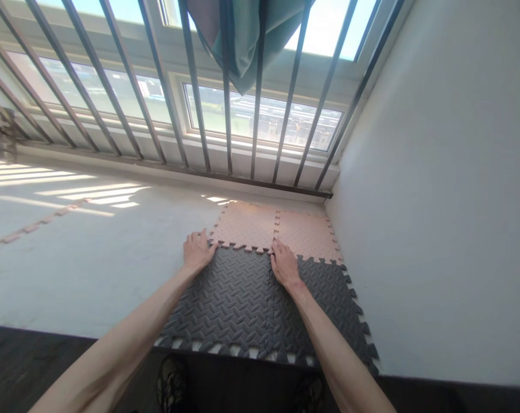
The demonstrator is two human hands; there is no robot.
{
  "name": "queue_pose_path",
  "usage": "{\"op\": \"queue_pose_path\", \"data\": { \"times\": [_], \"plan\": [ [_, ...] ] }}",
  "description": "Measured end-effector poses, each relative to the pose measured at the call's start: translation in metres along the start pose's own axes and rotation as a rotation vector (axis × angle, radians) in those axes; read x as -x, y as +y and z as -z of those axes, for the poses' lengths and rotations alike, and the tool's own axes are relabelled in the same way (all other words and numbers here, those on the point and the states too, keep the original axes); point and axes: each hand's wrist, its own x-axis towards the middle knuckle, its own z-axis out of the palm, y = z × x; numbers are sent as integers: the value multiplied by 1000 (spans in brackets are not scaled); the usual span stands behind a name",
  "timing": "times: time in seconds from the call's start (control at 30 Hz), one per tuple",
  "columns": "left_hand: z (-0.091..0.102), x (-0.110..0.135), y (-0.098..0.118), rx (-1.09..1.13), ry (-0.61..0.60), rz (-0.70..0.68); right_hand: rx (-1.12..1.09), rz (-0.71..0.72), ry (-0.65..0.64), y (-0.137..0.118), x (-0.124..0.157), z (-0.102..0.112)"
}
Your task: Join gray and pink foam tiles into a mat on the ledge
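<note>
Two black foam floor mats with a raised tread pattern lie side by side, a left one [225, 298] and a right one [329, 304]. Beyond them are a left pink foam mat [247, 222] and a right pink foam mat [306, 234], meeting the black ones along toothed edges. My left hand [197, 251] rests at the far left corner of the left black mat, thumb spread onto the toothed seam. Where the four mats meet, my right hand [286, 264] presses down with its fingers laid over the joint. The undersides of both hands are hidden.
Metal railing bars [200, 115] stand before a window with a hanging green cloth [247, 46]. A white wall [441, 201] borders the mats on the right. A pink toothed strip [40, 222] lies on the pale floor [92, 269]. Shoes [172, 381] show below the ledge.
</note>
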Motion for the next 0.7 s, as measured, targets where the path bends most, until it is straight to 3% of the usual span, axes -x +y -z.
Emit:
{"op": "queue_pose_path", "data": {
  "times": [0.1, 0.3, 0.37, 0.53, 0.7],
  "plan": [
    [0, 9, -3, 33, 41, -149, -30, 65, 12, -3, 12, -4],
    [-3, 6, -13, 202, -11, -187, -69, 71, -8, -3, 17, -9],
    [-5, 0, -17, 279, -15, -147, -87, 63, -15, -2, 13, -8],
    [-9, -26, -18, 429, -70, 115, -155, 35, 6, -3, 7, -9],
    [-12, -39, -13, 368, -98, 174, -224, 21, 22, -8, 7, -10]
  ]
}}
